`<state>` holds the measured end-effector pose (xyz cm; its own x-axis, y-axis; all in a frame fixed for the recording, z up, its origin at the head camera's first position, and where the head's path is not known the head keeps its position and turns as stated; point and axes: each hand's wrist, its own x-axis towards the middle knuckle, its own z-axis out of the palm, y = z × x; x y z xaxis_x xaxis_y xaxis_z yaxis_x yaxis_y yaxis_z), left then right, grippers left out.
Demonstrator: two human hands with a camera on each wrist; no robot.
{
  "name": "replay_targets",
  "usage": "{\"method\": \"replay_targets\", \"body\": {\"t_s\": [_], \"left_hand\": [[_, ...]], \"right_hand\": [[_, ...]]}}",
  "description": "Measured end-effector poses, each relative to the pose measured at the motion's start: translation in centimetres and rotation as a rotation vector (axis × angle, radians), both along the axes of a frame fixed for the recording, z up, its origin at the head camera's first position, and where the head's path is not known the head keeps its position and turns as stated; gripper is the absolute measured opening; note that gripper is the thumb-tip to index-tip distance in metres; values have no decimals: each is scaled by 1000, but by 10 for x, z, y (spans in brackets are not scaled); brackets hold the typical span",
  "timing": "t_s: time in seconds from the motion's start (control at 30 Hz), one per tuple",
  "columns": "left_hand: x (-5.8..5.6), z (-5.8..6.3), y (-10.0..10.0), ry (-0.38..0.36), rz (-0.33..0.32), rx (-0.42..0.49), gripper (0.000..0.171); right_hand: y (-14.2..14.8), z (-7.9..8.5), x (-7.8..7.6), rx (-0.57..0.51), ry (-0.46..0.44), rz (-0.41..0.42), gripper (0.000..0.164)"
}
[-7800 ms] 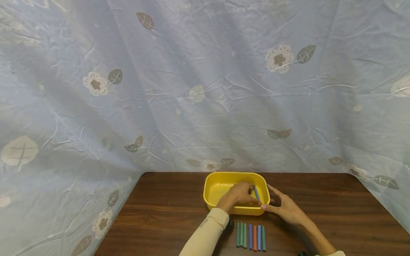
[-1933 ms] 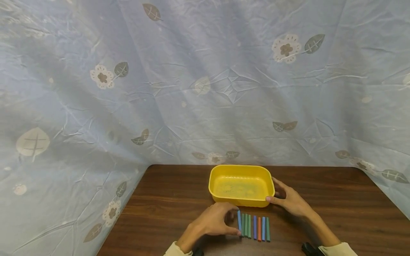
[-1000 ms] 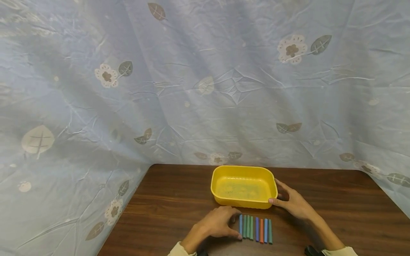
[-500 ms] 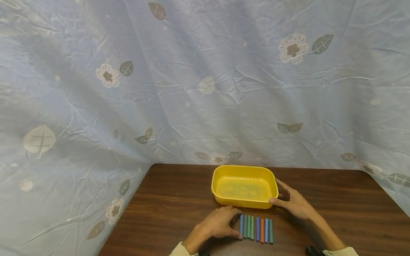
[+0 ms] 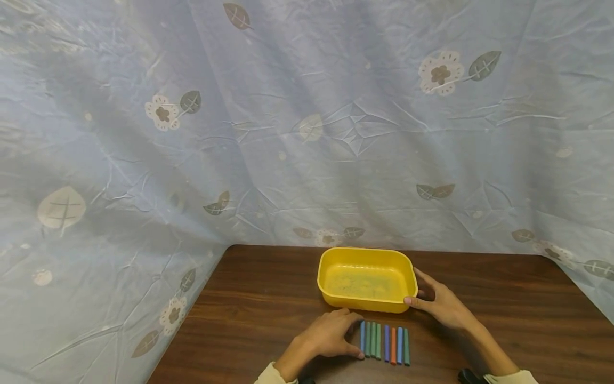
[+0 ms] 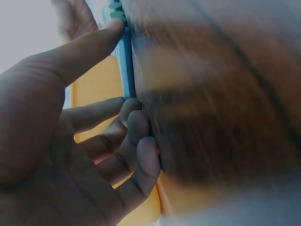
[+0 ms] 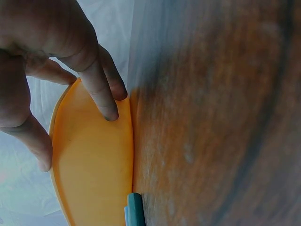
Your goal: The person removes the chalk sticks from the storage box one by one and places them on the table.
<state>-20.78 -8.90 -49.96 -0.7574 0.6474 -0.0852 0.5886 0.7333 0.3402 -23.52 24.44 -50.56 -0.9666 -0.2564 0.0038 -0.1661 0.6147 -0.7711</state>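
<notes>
My left hand (image 5: 328, 335) spans a light blue stick (image 5: 362, 336), like chalk or a crayon, at the left end of a row on the table. In the left wrist view, the thumb touches one end of this blue stick (image 6: 126, 66) and the index finger the other. Beside it lie several green sticks (image 5: 373, 341), then a purple (image 5: 386, 344), an orange-red (image 5: 393, 346), another blue (image 5: 400, 345) and a green one. My right hand (image 5: 441, 305) holds the right end of a yellow tub (image 5: 362, 305), thumb on its rim, other fingers against its wall.
The tub stands just behind the row, with a dusty greenish smear on its floor. Dark brown wooden table (image 5: 254, 298) extends to both sides. A pale patterned curtain (image 5: 297, 176) hangs along the back and left.
The left hand was reaching into the tub by a blue stick; it then brought that stick to the row's left end. In the last second both hands stay almost still.
</notes>
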Motion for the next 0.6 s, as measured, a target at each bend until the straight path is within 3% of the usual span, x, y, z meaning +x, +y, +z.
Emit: {"method": "replay_targets", "body": {"t_s": [0.3, 0.6], "left_hand": [[-1, 1, -1, -3, -7, 12, 78], [-3, 4, -6, -59, -10, 58, 70]], "right_hand": [[0, -1, -1, 11, 18, 5, 98], [-2, 0, 0, 13, 11, 6, 99]]}}
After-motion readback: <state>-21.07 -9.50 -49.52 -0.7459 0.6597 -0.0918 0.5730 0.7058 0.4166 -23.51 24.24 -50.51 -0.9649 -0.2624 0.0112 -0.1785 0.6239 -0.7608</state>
